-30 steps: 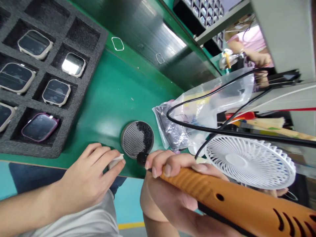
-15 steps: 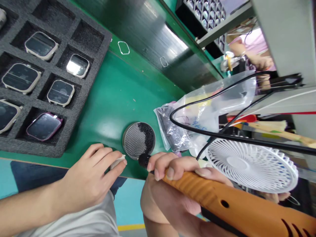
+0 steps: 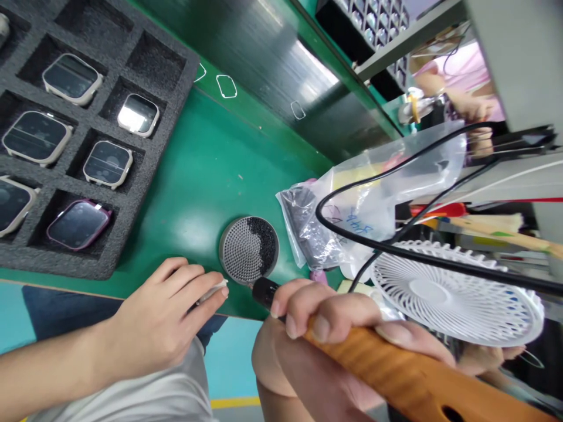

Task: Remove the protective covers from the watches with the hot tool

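- Left hand (image 3: 165, 302): closed, fingertips and thumb pinching a small white piece (image 3: 214, 291). It looks soft, but it is too small to name.
- Right hand (image 3: 336, 319): gripping an orange handheld tool (image 3: 387, 363), fingers wrapped over its ribbed plastic body.
- Tool's blunt black tip (image 3: 265, 293): points left, just beside the rim of a round metal-rimmed mesh disc (image 3: 248, 250). Cannot tell whether they touch.
- Disc: lies on a smooth, faintly glossy green mat (image 3: 211, 164), near the table edge. Dotted perforated face, with a black granular patch over roughly its right half.
- Black foam tray (image 3: 178, 76): rough texture, cut into square cells. Rounded-square smartwatch bodies sit in them, dark glass up, most with pale metal frames, one pink-framed watch (image 3: 78, 225).
- Crumpled clear plastic bag (image 3: 387, 181): beyond the disc, marked in blue handwriting, a black cable (image 3: 440, 261) lying across it.
- White plastic desk fan (image 3: 455, 293): thin curved blades, just beyond the right hand.
- Co-worker's pink sleeve (image 3: 457, 67): upper right, well apart.
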The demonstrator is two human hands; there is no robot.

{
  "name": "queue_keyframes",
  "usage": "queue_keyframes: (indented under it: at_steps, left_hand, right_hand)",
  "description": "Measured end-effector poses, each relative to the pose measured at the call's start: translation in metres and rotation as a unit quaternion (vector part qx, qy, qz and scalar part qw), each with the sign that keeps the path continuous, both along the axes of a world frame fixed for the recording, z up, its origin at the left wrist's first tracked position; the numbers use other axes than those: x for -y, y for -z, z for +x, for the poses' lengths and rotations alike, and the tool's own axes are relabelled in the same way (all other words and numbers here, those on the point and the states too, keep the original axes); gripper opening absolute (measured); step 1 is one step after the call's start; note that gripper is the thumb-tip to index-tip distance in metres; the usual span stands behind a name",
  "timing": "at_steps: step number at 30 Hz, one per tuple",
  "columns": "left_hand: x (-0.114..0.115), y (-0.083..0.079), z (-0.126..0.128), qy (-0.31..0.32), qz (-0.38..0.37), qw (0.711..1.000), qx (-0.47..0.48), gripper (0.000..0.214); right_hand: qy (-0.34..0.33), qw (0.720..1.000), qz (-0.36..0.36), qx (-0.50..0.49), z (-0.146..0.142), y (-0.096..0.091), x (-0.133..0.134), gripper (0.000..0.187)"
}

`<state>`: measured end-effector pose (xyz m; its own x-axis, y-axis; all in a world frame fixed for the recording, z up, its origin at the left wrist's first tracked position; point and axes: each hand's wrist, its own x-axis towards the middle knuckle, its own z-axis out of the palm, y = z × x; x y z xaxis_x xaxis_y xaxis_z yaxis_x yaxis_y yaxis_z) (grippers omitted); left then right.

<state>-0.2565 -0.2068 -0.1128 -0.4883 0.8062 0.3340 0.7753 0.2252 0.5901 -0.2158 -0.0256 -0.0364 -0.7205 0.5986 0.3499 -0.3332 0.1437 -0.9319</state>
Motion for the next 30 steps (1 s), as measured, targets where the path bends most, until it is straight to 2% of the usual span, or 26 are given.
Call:
queue_keyframes:
  at_steps: [4, 10, 18, 21, 24, 30]
  left_hand:
    - [-0.002, -0.002, -0.002, -0.002, -0.009, 1.000, 0.006, 0.036]
    - [-0.003, -0.004, -0.003, -0.009, -0.008, 1.000, 0.007, 0.038]
    - [-0.001, -0.002, -0.003, -0.004, -0.012, 1.000, 0.013, 0.040]
    - [-0.001, -0.002, -0.003, -0.005, -0.009, 1.000, 0.015, 0.039]
    - [-0.002, -0.003, -0.004, -0.006, -0.006, 1.000, 0.014, 0.038]
    - [-0.003, -0.003, -0.003, -0.011, -0.003, 1.000, 0.010, 0.037]
  right_hand:
    - [-0.036, 0.999, 0.013, -0.017, 0.004, 0.004, 0.000, 0.026]
    - [-0.142, 0.989, 0.031, -0.039, 0.001, 0.014, -0.005, 0.030]
    - [-0.087, 0.995, -0.021, -0.050, 0.001, 0.019, 0.004, 0.035]
    - [-0.104, 0.992, -0.023, -0.061, 0.003, 0.023, 0.003, 0.034]
    - [-0.140, 0.989, -0.013, -0.049, 0.004, 0.023, -0.004, 0.030]
    - [-0.276, 0.960, 0.017, -0.032, 0.002, 0.017, -0.025, 0.039]
